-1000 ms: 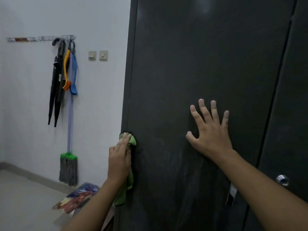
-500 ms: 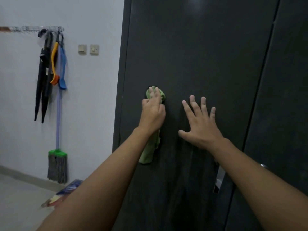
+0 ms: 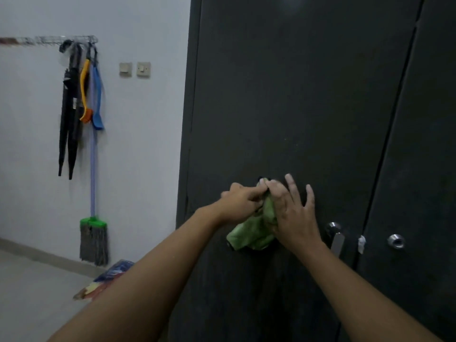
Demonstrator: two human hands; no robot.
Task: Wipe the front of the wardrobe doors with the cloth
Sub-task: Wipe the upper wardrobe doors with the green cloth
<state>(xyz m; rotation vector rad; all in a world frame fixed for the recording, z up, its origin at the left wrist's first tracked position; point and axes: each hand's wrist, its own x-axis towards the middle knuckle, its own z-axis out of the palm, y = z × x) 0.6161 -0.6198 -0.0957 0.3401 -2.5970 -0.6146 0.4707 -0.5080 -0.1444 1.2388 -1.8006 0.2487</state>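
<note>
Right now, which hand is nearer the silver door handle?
Right. The right hand rests on the green cloth, close beside the handle; the left hand grips the cloth farther away.

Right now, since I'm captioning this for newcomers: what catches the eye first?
The green cloth, bright against the dark wardrobe door at centre, gripped by the left hand with the right hand laid over it. Then, on the white wall at left, the mop beside black umbrellas.
</note>
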